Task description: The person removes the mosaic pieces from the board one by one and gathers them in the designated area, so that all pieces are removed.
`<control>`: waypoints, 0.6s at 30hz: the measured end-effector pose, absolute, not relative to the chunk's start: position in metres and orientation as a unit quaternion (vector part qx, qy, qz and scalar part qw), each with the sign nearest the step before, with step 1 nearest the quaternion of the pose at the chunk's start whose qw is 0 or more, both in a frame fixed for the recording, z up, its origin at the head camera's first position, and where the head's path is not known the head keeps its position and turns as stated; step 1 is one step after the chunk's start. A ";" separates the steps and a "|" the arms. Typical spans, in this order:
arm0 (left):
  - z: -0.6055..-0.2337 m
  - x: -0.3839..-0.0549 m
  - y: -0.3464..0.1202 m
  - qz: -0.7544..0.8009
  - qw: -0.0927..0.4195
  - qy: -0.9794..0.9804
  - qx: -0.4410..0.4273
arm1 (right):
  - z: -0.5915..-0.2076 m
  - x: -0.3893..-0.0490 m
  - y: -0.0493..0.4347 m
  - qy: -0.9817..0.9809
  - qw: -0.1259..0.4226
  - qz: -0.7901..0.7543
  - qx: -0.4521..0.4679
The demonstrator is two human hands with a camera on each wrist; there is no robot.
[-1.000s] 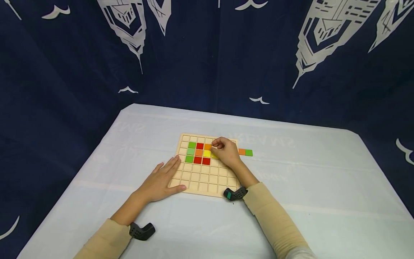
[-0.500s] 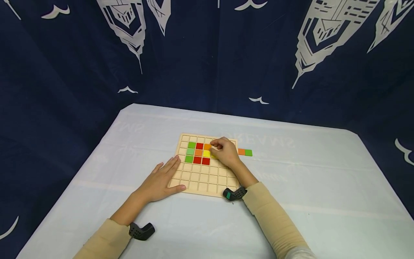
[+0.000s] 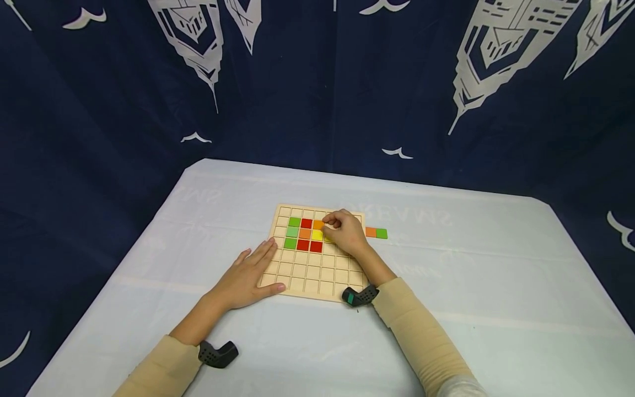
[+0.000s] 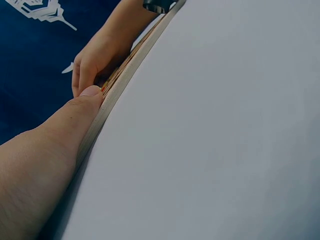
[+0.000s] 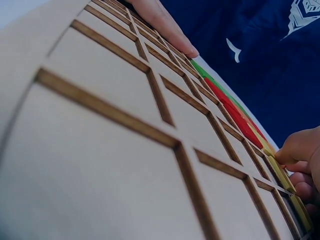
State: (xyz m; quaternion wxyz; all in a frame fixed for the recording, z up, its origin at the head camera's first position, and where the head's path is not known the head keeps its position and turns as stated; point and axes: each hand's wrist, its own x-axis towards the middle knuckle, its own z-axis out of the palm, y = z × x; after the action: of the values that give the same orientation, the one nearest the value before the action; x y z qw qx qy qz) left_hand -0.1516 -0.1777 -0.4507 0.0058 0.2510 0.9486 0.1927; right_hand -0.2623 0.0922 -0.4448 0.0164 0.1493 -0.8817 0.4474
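Over board (image 3: 313, 273), R hand (image 3: 349, 234) prob. unmoved

What we can't see past the right hand (image 3: 345, 234)
From the head, it hides part of the grid board (image 3: 305, 271) and of one yellow tile (image 3: 329, 240), and we cannot tell whether it pinches anything. Both sleeves (image 3: 421, 333) and the surface (image 3: 297, 347) run off the bottom edge; the left wrist view's left edge cuts the left hand (image 4: 52, 142).
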 end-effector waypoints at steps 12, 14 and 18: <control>-0.451 -0.153 -0.178 0.192 0.005 0.948 0.253 | -0.445 -0.261 0.092 -0.866 0.027 0.479 0.144; -0.452 -0.153 -0.178 0.191 0.005 0.949 0.252 | -0.445 -0.261 0.092 -0.862 0.027 0.486 0.141; -0.452 -0.152 -0.178 0.192 0.005 0.949 0.249 | -0.444 -0.260 0.092 -0.854 0.027 0.501 0.136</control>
State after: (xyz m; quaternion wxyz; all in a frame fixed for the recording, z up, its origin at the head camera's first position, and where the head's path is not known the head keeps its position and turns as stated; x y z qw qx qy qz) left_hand -0.1523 -0.1778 -0.4520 0.0051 0.2494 0.9492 0.1916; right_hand -0.2596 0.0917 -0.4442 0.0272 0.1360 -0.8544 0.5007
